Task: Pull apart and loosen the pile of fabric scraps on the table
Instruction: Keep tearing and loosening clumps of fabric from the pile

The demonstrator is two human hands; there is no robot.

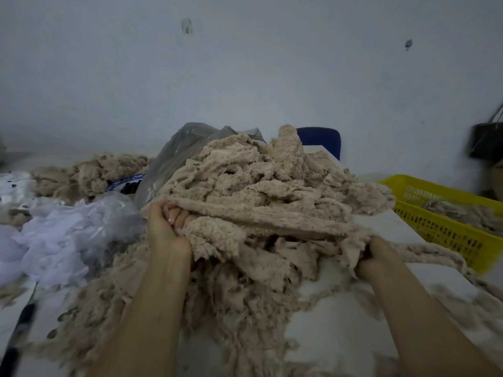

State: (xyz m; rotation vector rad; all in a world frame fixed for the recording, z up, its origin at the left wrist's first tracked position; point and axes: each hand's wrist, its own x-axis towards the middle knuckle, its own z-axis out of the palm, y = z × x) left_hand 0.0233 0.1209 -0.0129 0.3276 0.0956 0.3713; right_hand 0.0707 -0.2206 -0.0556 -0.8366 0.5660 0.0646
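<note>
The tall pile of beige fleecy fabric scraps (258,191) sits in the middle of the white table (340,317), and its lower strands spill toward the near edge. The left hand (167,229) is at the pile's left flank, with its fingers curled tight round a thick fold of fleece and the palm turned inward. The right hand (377,254) is at the lower right edge, closed on a bunch of scraps. Its fingertips are buried in the cloth, so how deep the hold goes is hard to say.

With the hands gripping opposite sides, the step in hand looks like drawing the mass apart. It would go best with the hands moving outward and slightly up, so the top layers lift off the tangle below rather than dragging everything along the table. Fleece strips like these probably cling and knot, so short tugs with a shake should free them better than one long pull. The right hand should mind the yellow perforated plastic basket (446,229) near it. The left should mind the crumpled clear plastic bag (182,153) just behind the pile, so that no scraps get swept into either.
</note>
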